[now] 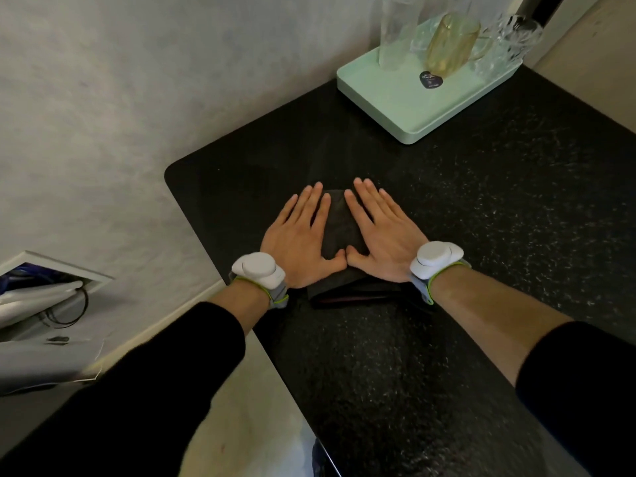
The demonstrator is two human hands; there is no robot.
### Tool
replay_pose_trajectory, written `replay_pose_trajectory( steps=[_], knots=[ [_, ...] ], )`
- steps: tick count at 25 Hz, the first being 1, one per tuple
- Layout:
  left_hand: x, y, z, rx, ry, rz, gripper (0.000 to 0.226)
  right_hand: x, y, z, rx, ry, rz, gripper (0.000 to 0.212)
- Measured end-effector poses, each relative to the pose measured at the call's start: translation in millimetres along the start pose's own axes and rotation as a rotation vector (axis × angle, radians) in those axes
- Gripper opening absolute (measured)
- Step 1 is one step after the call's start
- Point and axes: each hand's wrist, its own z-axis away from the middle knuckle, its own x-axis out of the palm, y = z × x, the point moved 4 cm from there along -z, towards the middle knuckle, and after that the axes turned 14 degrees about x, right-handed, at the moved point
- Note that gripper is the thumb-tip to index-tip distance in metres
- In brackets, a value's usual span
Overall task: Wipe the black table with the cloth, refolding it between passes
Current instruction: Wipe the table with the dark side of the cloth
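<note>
A dark folded cloth [340, 225] lies on the black speckled table [481, 201] near its left edge. My left hand [299, 239] lies flat on the cloth's left side with straight, spread fingers. On the cloth's right side my right hand [382, 235] presses flat in the same way. The two thumbs touch over the middle of the cloth. Its near folded edge shows below my wrists. Both wrists carry white trackers on grey straps.
A mint-green tray [395, 105] with several glasses and a yellowish cup stands at the table's far corner. The table's rounded left corner is at the far left, with grey floor beyond it. A white frame and a cable lie on the floor at the left.
</note>
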Motion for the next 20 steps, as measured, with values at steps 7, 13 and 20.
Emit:
replay_pose_trajectory(
  steps=[7,13,20],
  knots=[
    [6,17,6,0.004,0.041,0.064,0.083,8,-6,4,0.002,-0.022,-0.012,0.083],
    [2,45,39,-0.016,0.049,0.103,0.076,6,-19,41,0.033,-0.061,-0.014,0.08],
    [6,99,102,-0.026,0.019,0.094,0.075,15,-39,125,0.071,-0.066,-0.027,0.075]
  ],
)
